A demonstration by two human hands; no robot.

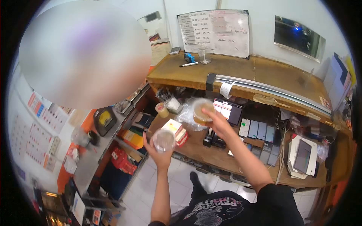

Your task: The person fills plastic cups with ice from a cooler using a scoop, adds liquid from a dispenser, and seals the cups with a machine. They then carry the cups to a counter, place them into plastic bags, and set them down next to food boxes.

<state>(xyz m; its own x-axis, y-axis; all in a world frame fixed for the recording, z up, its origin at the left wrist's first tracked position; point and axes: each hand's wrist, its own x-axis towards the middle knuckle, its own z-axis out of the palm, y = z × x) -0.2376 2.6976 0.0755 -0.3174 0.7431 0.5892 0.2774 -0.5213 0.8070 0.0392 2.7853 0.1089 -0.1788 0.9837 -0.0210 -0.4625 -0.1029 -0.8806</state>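
Note:
My left hand (161, 155) is closed around a clear plastic cup (164, 140), held up in front of the desk's left end. In my right hand (218, 123) is a second clear cup with brown contents (202, 110), raised over the desk and seen from above. A crumpled clear plastic bag (186, 117) lies just left of that cup. Behind the left cup, and partly covered by it, stands a red and white box (172, 127). Farther back sits a small pale-yellow container (161, 110).
Several phones (254, 129) lie in a row on the desk, right of a lit tablet screen (225, 109). Cables (281, 150) hang over the desk edge. A wooden shelf (264, 71) runs above. Papers and a dark device (303, 156) are stacked at right. A grey counter (107, 143) stands left.

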